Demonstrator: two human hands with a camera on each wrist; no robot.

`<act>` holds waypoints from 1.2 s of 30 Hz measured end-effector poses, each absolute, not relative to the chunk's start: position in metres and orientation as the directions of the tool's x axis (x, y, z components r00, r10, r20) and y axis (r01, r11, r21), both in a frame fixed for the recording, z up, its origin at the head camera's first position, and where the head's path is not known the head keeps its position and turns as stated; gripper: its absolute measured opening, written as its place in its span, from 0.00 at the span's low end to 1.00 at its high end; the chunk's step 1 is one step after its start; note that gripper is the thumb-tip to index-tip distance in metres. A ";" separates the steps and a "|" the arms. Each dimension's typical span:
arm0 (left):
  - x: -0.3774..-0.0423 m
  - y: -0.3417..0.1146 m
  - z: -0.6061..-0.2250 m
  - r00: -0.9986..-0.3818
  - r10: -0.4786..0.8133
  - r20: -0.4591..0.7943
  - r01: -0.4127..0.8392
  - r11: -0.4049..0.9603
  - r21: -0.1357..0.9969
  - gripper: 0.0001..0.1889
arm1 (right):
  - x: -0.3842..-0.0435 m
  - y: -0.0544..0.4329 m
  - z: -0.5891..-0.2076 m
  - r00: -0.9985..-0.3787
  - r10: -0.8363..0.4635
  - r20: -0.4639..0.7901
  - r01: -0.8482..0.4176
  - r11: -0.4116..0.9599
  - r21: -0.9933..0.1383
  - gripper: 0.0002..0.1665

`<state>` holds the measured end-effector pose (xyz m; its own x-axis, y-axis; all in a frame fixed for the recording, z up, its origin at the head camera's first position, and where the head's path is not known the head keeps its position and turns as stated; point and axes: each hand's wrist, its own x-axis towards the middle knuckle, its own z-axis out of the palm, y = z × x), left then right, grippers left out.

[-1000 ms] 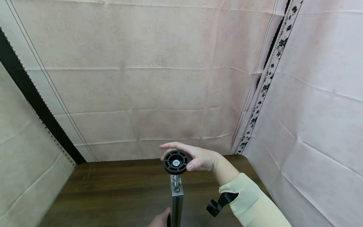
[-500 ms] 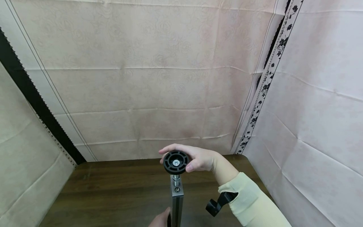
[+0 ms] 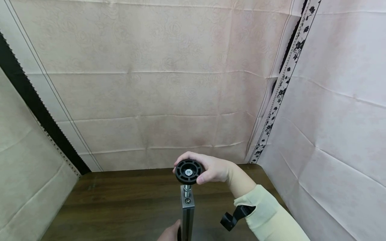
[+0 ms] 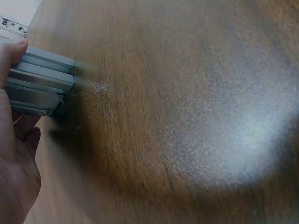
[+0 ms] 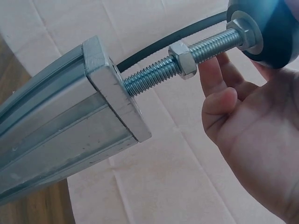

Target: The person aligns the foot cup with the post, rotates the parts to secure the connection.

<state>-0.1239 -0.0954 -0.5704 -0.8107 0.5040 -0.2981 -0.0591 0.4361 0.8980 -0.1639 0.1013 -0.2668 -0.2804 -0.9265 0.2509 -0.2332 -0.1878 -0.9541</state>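
A black round levelling foot (image 3: 188, 172) tops an upright aluminium profile (image 3: 188, 217) in the head view. My right hand (image 3: 212, 169) grips its rim, fingers curled around the far side and thumb on the near right. The right wrist view shows a threaded rod (image 5: 152, 77) with a hex nut (image 5: 183, 60) partway along, running from the profile's end plate (image 5: 114, 88) into the foot. Lower on the profile, my left hand (image 4: 18, 163) holds it, with the thumb along one side and fingers beneath; most of that hand lies outside the head view.
A brown wood-grain table (image 3: 120, 204) lies below. Pale creased cloth (image 3: 181, 83) hangs behind it, and more cloth (image 3: 340, 110) stands along the right side. A dark curved strip (image 5: 173, 37) passes behind the rod. A black wrist mount (image 3: 236, 216) juts from the right sleeve.
My right fingers have curled in from an extended position and closed around the foot's far rim. The foot has shifted very slightly right; the left hand stays put.
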 end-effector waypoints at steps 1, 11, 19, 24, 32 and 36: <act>-0.124 -0.096 -0.571 -0.811 0.506 -0.295 -0.053 0.438 0.897 0.28 | -0.163 0.102 -0.267 -0.293 -0.923 0.251 -0.238 -0.184 -0.954 0.50; -0.126 -0.097 -0.575 -0.824 0.508 -0.250 0.016 0.462 0.887 0.28 | -0.156 0.102 -0.270 -0.405 -0.882 0.239 -0.281 -0.129 -0.951 0.48; -0.127 -0.097 -0.575 -0.792 0.524 -0.312 -0.069 0.431 0.900 0.30 | -0.151 0.101 -0.269 -0.470 -0.849 0.240 -0.327 -0.085 -0.941 0.45; -0.126 -0.096 -0.573 -0.793 0.519 -0.318 -0.075 0.435 0.898 0.30 | -0.145 0.100 -0.268 -0.529 -0.815 0.235 -0.337 -0.052 -0.940 0.46; -0.128 -0.096 -0.574 -0.799 0.519 -0.303 -0.060 0.432 0.900 0.31 | -0.134 0.099 -0.273 -0.645 -0.692 0.326 -0.512 0.074 -0.856 0.49; -0.129 -0.096 -0.576 -0.803 0.511 -0.307 -0.061 0.442 0.895 0.31 | -0.130 0.097 -0.276 -0.664 -0.650 0.370 -0.548 0.087 -0.832 0.51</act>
